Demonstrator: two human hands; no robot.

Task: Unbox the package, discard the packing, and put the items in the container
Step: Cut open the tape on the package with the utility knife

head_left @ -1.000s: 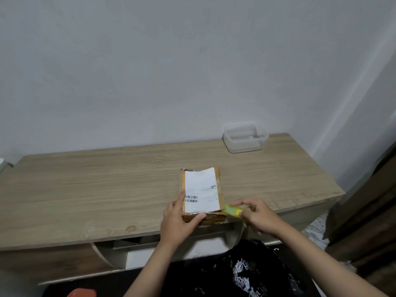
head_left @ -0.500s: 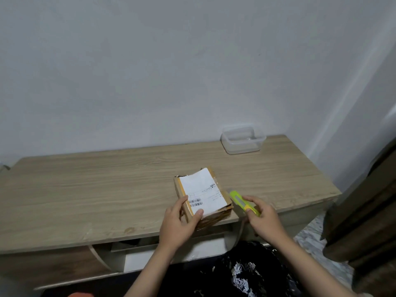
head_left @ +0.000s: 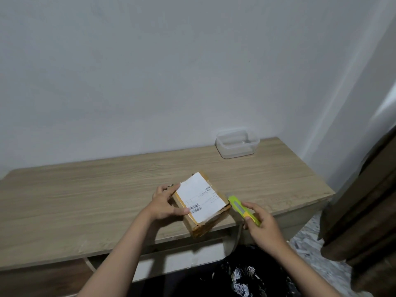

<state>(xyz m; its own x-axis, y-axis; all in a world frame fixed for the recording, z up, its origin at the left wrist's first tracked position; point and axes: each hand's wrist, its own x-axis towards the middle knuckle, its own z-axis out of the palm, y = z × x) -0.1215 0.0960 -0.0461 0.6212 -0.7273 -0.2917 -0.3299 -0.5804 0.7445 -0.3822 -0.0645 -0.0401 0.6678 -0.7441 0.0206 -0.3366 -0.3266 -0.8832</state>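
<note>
Cardboard package [head_left: 201, 205] label print blurred, unreadable

Small brown cardboard package [head_left: 201, 207], white shipping label on top, still sealed, lay skewed at near edge of desk. Clear plastic container [head_left: 237, 143], lidless, stood at far right corner, well apart.

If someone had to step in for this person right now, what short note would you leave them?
Left hand: grips the taped cardboard package, label up, at the front edge of the wooden table.
Right hand: holds a yellow-green utility knife, tip just right of the package.
Clear plastic container: at the back right of the table, nothing visible in it.
Black bag with shredded paper sits on the floor below.
Done: nothing unpacked yet.
Left: cut the package open, discard packing, put the items in the container.
</note>
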